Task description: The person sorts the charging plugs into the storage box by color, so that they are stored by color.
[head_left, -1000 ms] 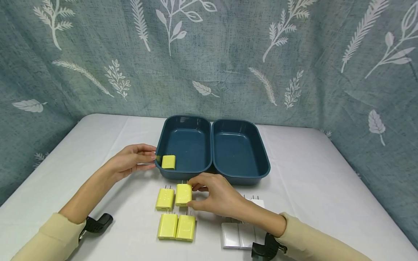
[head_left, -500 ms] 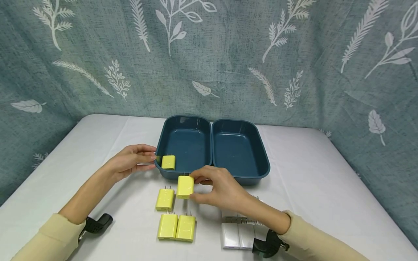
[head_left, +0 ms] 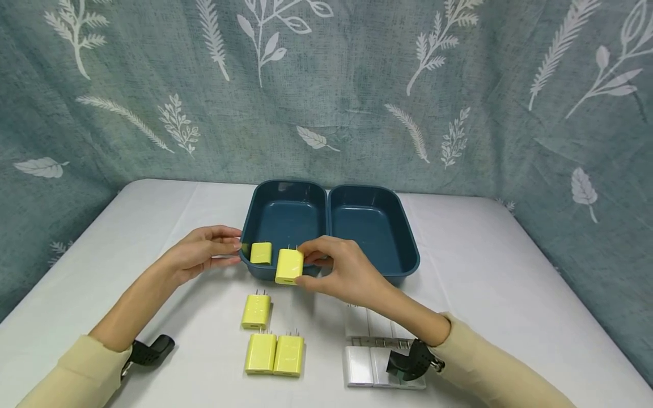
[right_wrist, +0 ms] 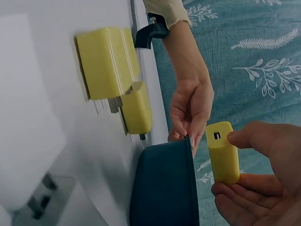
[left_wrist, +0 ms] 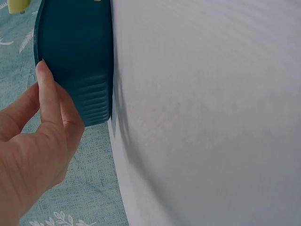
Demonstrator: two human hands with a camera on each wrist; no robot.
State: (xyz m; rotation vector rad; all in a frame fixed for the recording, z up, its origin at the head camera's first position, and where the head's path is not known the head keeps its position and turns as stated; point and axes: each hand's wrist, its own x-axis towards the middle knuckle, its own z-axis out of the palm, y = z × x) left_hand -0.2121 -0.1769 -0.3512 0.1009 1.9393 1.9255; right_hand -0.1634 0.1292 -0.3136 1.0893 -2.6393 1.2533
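My right hand (head_left: pixel 343 265) pinches a yellow USB wall charger (head_left: pixel 289 266) by its side, prongs up, over the front rim of the left blue bin (head_left: pixel 301 218). In the right wrist view, thumb and fingers hold this charger (right_wrist: pixel 222 153), its port showing. My left hand (head_left: pixel 206 249) touches the same bin's left side. Its extended fingertips lie at the rim and outer wall of the bin (left_wrist: pixel 77 61) in the left wrist view. Another yellow charger (head_left: pixel 261 253) sits in the bin's front left corner. Three yellow chargers stand in front, including one (head_left: pixel 256 311) nearer the bins.
A second blue bin (head_left: pixel 374 232) stands right beside the first, with nothing visible inside. Several white chargers (head_left: pixel 359 367) stand in rows under my right forearm, partly hidden by it. A white cloth (head_left: pixel 484 272) covers the table, and a leaf-patterned curtain (head_left: pixel 357 85) hangs behind.
My right hand has lifted the yellow charger from the table and carried it away from me to the left bin's front rim. My left hand stays at the bin's side.
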